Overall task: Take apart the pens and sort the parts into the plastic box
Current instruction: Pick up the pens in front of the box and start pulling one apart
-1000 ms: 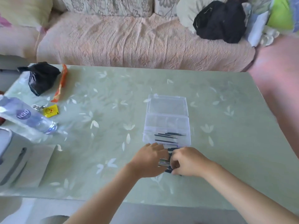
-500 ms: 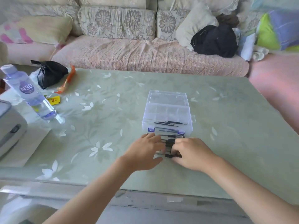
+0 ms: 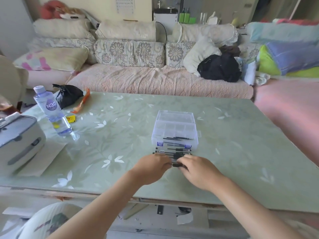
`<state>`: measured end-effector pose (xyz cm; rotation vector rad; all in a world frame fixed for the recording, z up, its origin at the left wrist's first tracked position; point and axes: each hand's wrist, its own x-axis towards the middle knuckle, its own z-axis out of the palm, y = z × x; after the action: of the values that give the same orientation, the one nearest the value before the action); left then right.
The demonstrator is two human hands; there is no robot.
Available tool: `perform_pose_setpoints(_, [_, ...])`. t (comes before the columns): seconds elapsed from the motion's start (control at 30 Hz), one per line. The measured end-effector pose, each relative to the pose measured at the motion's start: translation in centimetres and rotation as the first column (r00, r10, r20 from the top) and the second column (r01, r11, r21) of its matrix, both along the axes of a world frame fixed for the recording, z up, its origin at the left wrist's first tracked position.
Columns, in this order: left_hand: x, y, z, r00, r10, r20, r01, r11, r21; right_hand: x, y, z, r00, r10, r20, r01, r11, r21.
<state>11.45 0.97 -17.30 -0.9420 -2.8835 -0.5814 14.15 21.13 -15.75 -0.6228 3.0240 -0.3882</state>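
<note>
A clear plastic box (image 3: 174, 128) with its lid open stands mid-table; thin black refills lie in its near compartment. Just in front of it lies a row of several black pens (image 3: 174, 151). My left hand (image 3: 151, 168) and my right hand (image 3: 198, 171) meet over the nearest pen (image 3: 176, 165), each pinching one end of it. My fingers hide most of that pen, so only a short black stretch shows between the hands.
The green glass table (image 3: 120, 135) holds a water bottle (image 3: 51, 111), a black bag (image 3: 69, 95), an orange wrapper (image 3: 81, 104) and a grey case (image 3: 19, 140) at the left. A sofa (image 3: 138, 80) runs behind the table.
The camera has tilted up, showing more of the sofa and room. Both hands have stayed together on the pens in front of the box.
</note>
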Motion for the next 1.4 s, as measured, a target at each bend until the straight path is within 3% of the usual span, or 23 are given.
perform_pose_setpoints(0.17, [-0.5,0.2,0.5,0.999,-0.013,-0.035,0.012,1.000,-0.011,-0.7,-0.2,-0.2,0.994,-0.042,0.097,0.041,0.999,0.016])
perform_pose_setpoints(0.33, [-1.3,-0.6,-1.5,0.999,-0.016,0.036,0.014,0.998,0.054,-2.3,-1.3,-1.0,0.986,-0.034,0.165,0.030,0.999,0.024])
perform_pose_setpoints(0.43, [-2.4,-0.7,-1.1,0.997,0.028,0.066,-0.034,0.995,0.090,-3.5,-2.1,-1.3,0.991,-0.030,0.133,0.021,0.997,0.071])
perform_pose_setpoints(0.63, [-5.2,-1.0,-0.4,0.983,0.029,0.181,-0.041,0.997,0.061,-4.9,-2.4,-2.2,0.996,-0.069,0.055,0.069,0.998,0.004])
perform_pose_setpoints(0.9, [-6.0,-2.3,-0.1,0.968,-0.012,0.253,0.008,1.000,0.017,-4.2,-3.1,-2.1,0.994,-0.079,0.072,0.086,0.992,-0.093])
perform_pose_setpoints(1.13, [-6.1,-2.4,0.5,0.950,0.032,0.310,-0.047,0.998,0.041,-2.3,-0.4,-0.5,0.959,-0.220,0.177,0.230,0.972,-0.042])
perform_pose_setpoints(1.4, [-5.6,-0.4,-0.5,0.951,0.086,0.298,-0.093,0.996,0.007,-3.3,6.0,-1.4,0.950,-0.304,0.071,0.303,0.953,0.024])
